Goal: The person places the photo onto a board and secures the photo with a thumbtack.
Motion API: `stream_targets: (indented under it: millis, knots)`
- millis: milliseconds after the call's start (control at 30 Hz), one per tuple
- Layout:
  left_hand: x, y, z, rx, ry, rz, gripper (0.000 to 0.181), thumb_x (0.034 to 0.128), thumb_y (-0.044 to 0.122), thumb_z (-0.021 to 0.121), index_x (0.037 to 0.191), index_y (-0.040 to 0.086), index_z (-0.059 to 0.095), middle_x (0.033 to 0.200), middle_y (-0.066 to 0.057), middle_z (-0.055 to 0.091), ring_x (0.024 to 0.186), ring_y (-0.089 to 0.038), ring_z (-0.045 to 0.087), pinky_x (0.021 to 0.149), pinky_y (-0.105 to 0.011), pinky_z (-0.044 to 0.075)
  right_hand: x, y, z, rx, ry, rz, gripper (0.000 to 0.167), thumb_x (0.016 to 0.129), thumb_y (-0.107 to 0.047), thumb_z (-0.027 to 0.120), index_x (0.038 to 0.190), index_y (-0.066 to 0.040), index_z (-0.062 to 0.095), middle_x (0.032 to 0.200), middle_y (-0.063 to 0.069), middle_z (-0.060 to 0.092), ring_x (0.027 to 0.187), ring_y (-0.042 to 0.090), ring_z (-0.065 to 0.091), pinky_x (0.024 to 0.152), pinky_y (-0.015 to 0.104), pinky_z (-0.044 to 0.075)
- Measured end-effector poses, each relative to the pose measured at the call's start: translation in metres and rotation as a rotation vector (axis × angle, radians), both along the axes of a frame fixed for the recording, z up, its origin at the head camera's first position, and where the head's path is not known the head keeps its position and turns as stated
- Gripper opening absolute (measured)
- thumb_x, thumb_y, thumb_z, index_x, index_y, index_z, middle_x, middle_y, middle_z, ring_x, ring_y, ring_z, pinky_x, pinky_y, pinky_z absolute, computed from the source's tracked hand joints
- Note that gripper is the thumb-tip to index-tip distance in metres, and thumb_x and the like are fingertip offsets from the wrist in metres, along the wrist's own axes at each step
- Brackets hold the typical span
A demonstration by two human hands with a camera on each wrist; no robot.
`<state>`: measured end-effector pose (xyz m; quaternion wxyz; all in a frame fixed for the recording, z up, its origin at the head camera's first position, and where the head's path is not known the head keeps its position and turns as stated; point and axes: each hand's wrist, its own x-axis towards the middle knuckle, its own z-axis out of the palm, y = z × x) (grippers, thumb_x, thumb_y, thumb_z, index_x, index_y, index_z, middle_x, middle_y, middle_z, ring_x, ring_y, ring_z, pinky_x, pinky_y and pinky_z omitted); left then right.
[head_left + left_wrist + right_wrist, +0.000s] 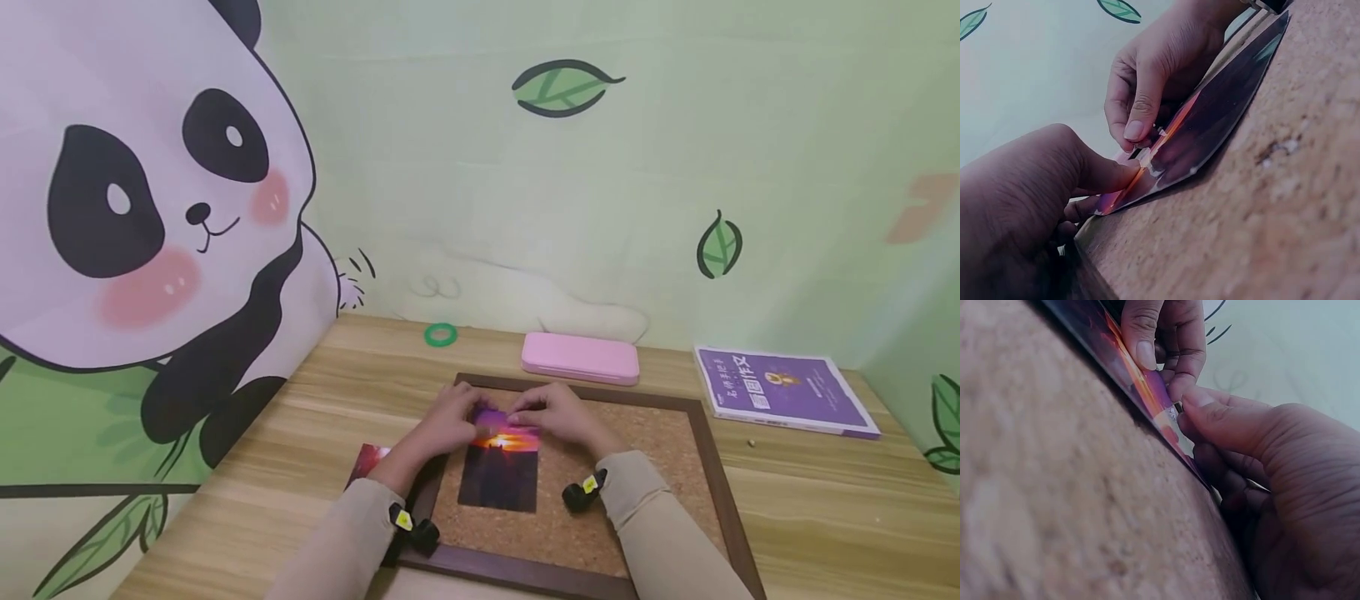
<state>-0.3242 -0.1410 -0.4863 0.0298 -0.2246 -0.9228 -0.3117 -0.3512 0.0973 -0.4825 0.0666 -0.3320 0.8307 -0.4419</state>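
A sunset photo [498,479] lies on the left part of a cork board [645,450] with a dark brown frame. My left hand [448,418] holds the photo near its top edge, thumb on the picture side in the left wrist view. Close beside it, at the photo's upper right, is my right hand [558,414]. In the right wrist view its thumb and forefinger pinch a small dark, shiny pin [1179,407] against the photo's top area. The fingers mostly cover the pin, and whether its point is in the cork cannot be seen.
Another reddish photo [369,460] lies left of the board, partly behind the left forearm. Behind the board are a pink case [580,357] and a green tape ring [440,335]. To the right are a purple book [787,392] and a tiny bead-like piece [752,443].
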Motion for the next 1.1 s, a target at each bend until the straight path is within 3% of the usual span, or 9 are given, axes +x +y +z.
stream_targets:
  millis: [167,400,833,1100]
  knots:
    - [0.001,0.000,0.001,-0.005,-0.003,-0.004,0.036,0.0787,0.027,0.078,0.111,0.013,0.071,0.106,-0.002,0.058,0.099,-0.022,0.044,0.083,-0.038,0.035,0.001,0.000,0.001,0.019,-0.022,-0.035,0.010,0.094,-0.018,0.072,0.101,-0.014,0.079,0.095,-0.006,0.074,0.093,0.012,0.065,0.090,0.036,0.049]
    - [0.001,0.001,0.002,-0.010,0.007,-0.017,0.035,0.0803,0.027,0.079,0.112,0.014,0.071,0.105,-0.002,0.059,0.095,-0.020,0.043,0.081,-0.036,0.035,0.003,-0.003,0.003,0.045,-0.041,-0.018,0.009,0.093,-0.019,0.074,0.100,-0.016,0.079,0.097,-0.005,0.073,0.094,0.014,0.064,0.091,0.041,0.048]
    - [0.005,0.000,-0.001,0.016,-0.020,0.001,0.033,0.0799,0.026,0.079,0.110,0.015,0.070,0.105,0.000,0.057,0.096,-0.020,0.043,0.081,-0.037,0.036,0.002,-0.009,-0.002,0.094,0.005,-0.065,0.006,0.093,-0.019,0.073,0.097,-0.018,0.077,0.092,-0.007,0.069,0.089,0.015,0.060,0.084,0.039,0.047]
    - [0.004,0.000,0.002,0.028,-0.016,-0.013,0.032,0.0811,0.028,0.080,0.109,0.015,0.070,0.105,-0.001,0.058,0.094,-0.019,0.042,0.079,-0.037,0.035,0.002,-0.009,0.000,0.089,-0.021,-0.067,0.006,0.092,-0.020,0.074,0.097,-0.018,0.077,0.092,-0.006,0.069,0.088,0.016,0.058,0.082,0.036,0.045]
